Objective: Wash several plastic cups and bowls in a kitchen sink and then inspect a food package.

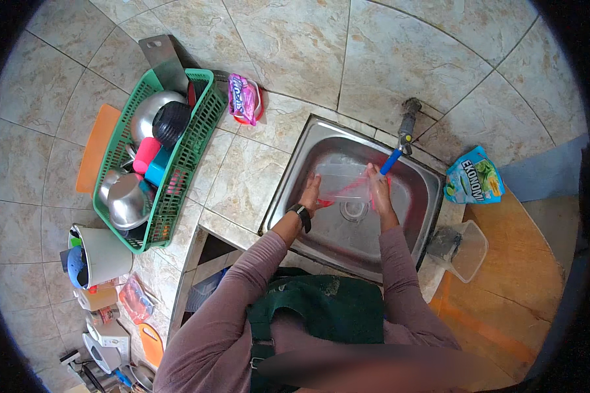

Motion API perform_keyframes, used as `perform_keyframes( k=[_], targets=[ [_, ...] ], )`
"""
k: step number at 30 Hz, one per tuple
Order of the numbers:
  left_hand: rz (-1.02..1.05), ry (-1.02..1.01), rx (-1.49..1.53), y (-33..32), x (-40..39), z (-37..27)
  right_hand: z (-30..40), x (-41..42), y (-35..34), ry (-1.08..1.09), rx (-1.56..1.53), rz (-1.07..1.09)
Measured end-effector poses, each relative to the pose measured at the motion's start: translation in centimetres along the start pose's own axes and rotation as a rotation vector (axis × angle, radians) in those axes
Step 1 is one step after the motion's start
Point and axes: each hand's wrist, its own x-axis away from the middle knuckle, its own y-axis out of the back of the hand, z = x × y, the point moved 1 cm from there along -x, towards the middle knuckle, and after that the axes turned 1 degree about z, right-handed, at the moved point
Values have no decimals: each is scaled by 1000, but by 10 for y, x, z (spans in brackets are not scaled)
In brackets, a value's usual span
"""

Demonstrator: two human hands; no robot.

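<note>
Over the stainless steel sink (332, 240), a clear plastic container (341, 172) is held between both hands. My left hand (311, 193), with a dark watch at the wrist, grips its left side. On the opposite side, my right hand (379, 189) holds it close below the blue hose (391, 162) of the tap (406, 132). Red and pink show through and around the container; I cannot tell whether they are part of it or another thing. The round drain (354, 210) lies just below the container in the picture.
Left of the sink stands a green plastic basket (196, 135) of steel bowls, cups and a black bowl. A pink packet (243, 99) lies behind. At right are an Ekonomi dish soap pouch (474, 177) and a clear plastic tub (467, 250). A white bucket (108, 255) stands far left.
</note>
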Motion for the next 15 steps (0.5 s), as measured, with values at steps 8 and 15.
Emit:
perform_keyframes(
  k=[8, 15],
  targets=[
    [206, -20, -179, -13, 20, 7, -10, 24, 47, -103, -351, -338],
    [411, -46, 32, -59, 19, -1, -48, 47, 88, -379, -707, -497]
  ],
)
